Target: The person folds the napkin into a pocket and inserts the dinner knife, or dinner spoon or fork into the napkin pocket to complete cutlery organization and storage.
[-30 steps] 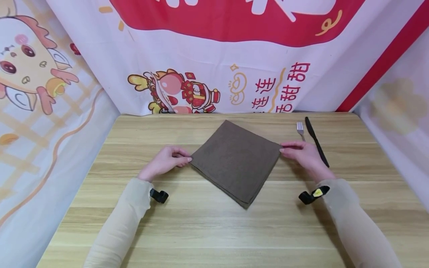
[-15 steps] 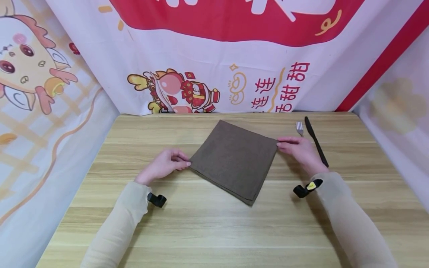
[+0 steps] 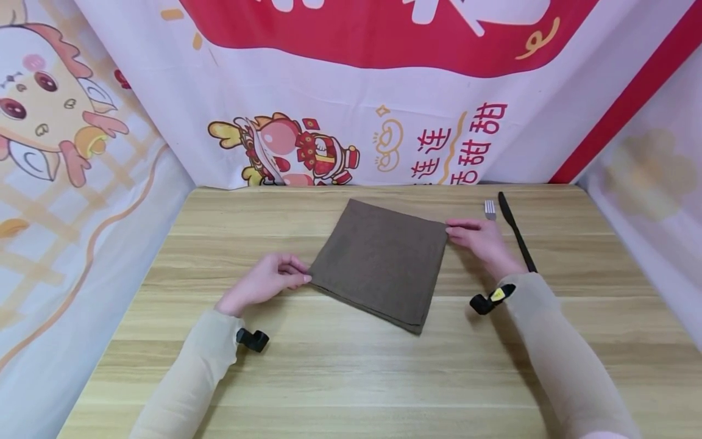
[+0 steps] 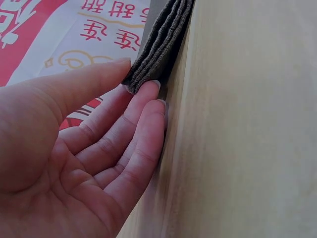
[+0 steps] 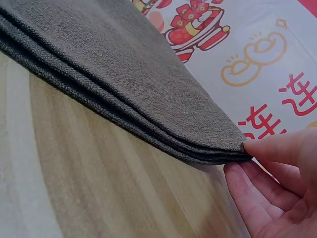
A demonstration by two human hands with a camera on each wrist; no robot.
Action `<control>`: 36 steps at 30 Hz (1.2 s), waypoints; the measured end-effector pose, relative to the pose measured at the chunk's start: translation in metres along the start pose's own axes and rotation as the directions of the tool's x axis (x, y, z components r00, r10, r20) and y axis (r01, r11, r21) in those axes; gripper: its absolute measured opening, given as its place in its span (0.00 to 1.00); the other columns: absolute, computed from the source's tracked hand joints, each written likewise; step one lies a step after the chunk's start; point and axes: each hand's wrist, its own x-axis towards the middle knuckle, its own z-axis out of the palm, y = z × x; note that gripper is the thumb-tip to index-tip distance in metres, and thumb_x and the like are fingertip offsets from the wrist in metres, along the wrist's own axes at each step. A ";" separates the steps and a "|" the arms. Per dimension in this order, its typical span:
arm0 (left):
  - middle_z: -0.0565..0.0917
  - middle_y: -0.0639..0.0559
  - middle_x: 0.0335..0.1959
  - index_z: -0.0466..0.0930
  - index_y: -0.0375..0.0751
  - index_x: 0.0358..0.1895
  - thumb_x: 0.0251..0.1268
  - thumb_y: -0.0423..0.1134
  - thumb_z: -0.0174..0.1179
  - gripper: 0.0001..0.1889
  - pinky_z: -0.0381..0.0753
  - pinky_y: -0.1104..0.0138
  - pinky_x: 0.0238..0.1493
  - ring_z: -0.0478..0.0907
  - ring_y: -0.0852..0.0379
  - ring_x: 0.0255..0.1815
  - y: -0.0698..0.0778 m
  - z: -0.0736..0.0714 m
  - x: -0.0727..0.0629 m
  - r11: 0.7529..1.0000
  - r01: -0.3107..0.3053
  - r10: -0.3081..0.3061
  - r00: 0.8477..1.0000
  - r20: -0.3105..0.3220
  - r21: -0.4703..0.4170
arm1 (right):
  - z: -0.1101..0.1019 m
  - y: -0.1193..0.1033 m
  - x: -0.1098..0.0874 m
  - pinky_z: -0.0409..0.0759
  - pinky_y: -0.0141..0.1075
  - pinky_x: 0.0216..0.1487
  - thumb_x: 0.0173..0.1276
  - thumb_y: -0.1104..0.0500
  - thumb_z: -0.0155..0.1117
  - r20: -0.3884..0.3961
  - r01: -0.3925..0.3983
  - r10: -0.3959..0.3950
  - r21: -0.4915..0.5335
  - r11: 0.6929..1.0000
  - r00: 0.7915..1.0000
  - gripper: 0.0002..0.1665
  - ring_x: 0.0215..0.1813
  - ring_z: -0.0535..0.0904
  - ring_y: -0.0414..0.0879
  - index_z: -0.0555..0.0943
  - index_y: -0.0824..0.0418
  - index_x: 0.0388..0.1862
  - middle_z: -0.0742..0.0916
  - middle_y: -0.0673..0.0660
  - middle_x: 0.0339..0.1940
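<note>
Folded brown cloth (image 3: pixel 381 262) (layered edges showing): one, mid-table (image 3: pixel 351 378). Left hand (image 3: pixel 267 280) and right hand (image 3: pixel 482 241), well apart, pinch its opposite corners. Fork (image 3: pixel 490 210), black knife (image 3: pixel 514 227): table's far right.

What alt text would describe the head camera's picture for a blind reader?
A person's left hand and right hand pinch opposite corners of a brown cloth at a wooden table; a fork and knife lie near the right hand.
</note>
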 end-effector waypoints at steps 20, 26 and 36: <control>0.86 0.46 0.38 0.82 0.33 0.46 0.65 0.38 0.71 0.13 0.84 0.61 0.42 0.83 0.50 0.41 0.006 0.012 -0.017 1.000 -0.011 0.011 1.000 0.014 0.023 | 0.012 -0.007 0.024 0.80 0.36 0.58 0.74 0.62 0.66 0.030 0.017 -0.017 0.018 1.000 0.999 0.24 0.57 0.83 0.43 0.78 0.71 0.66 0.81 0.67 0.64; 0.86 0.48 0.36 0.83 0.35 0.44 0.64 0.39 0.72 0.12 0.83 0.63 0.40 0.83 0.51 0.39 0.007 0.014 -0.019 0.998 -0.011 0.010 1.000 0.017 0.060 | 0.016 -0.011 0.028 0.79 0.39 0.60 0.73 0.61 0.67 0.031 0.012 -0.011 -0.014 1.000 0.999 0.24 0.59 0.82 0.46 0.79 0.68 0.65 0.82 0.65 0.64; 0.85 0.50 0.33 0.83 0.36 0.41 0.62 0.38 0.73 0.11 0.81 0.65 0.37 0.82 0.52 0.36 0.009 0.018 -0.020 0.998 -0.010 0.007 0.999 0.036 0.069 | 0.021 -0.026 0.031 0.74 0.41 0.65 0.74 0.56 0.68 0.052 -0.024 0.027 -0.064 0.998 0.998 0.23 0.63 0.79 0.47 0.82 0.59 0.65 0.82 0.57 0.65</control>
